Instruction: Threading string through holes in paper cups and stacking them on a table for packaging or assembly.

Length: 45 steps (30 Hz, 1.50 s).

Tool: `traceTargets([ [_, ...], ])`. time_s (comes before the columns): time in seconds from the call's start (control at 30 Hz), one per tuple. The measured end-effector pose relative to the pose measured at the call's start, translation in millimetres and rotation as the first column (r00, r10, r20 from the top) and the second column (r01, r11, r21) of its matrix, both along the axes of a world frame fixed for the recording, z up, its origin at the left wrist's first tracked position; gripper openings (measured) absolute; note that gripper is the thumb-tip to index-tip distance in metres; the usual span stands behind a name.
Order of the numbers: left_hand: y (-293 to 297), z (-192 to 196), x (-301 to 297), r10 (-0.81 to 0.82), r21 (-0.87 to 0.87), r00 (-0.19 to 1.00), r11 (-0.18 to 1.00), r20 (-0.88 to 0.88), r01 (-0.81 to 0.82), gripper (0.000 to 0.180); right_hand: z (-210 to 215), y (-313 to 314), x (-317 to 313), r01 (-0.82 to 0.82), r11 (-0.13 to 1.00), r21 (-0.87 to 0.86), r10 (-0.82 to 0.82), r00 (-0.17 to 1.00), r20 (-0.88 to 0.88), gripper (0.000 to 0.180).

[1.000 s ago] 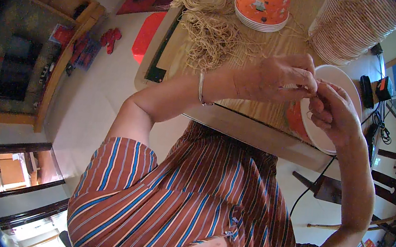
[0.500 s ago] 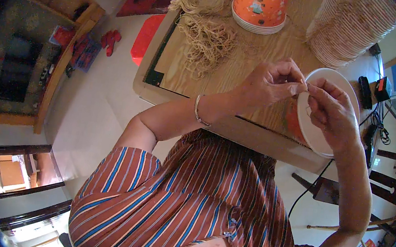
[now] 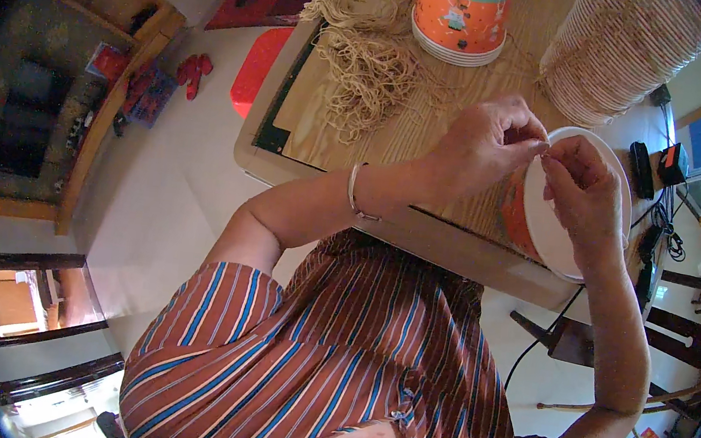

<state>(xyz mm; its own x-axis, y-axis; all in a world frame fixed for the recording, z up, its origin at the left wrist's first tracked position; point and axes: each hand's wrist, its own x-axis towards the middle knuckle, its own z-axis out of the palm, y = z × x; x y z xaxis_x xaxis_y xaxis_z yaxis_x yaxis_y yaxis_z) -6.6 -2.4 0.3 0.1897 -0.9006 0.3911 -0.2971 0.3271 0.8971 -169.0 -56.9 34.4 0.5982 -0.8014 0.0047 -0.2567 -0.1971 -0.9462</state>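
Note:
Above the right front of the table, my left hand [image 3: 498, 141] and my right hand [image 3: 585, 194] meet with fingertips pinched together. Whatever lies between them is too small to make out. An orange paper tub [image 3: 519, 217] lies tipped on its side just behind and under my right hand, its round white face turned toward me. Further left, a loose heap of beige string [image 3: 366, 82] is spread over the wooden tabletop [image 3: 469, 85]. Beyond my hands stands a short stack of orange and teal paper tubs [image 3: 460, 15].
A tall leaning stack of paper tubs [image 3: 620, 55], seen by its many pale rims, is at the far right with strands over it. Black cables [image 3: 668, 238] and a small black box [image 3: 675, 163] lie along the right edge. A red stool [image 3: 257, 70] stands left of the table.
Both hands stay pinched together near the tub. My left wrist has bent higher, and the right fingers have shifted slightly. More of the tub's orange side shows.

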Motion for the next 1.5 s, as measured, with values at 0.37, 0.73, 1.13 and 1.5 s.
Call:
traceTargets([
  [0.37,-23,12,26,-0.322,0.068,0.897,0.946,0.301,0.317,0.016,-4,4,-3,0.001,0.881,-0.472,-0.046,0.995,-0.084,0.005],
  [0.73,-31,22,33,-0.514,0.259,0.839,0.847,0.178,0.464,0.016,0,0,-2,-0.025,0.871,-0.491,-0.049,0.989,-0.137,0.006],
  [1.13,-27,19,34,-0.483,0.187,0.843,0.874,0.236,0.448,0.017,-6,-7,-3,0.034,0.940,-0.338,-0.081,0.989,-0.126,0.008],
  [1.5,-20,19,27,-0.371,0.098,0.849,0.927,0.376,0.361,0.021,4,4,-1,-0.037,0.754,-0.656,-0.091,0.983,-0.161,0.009],
])
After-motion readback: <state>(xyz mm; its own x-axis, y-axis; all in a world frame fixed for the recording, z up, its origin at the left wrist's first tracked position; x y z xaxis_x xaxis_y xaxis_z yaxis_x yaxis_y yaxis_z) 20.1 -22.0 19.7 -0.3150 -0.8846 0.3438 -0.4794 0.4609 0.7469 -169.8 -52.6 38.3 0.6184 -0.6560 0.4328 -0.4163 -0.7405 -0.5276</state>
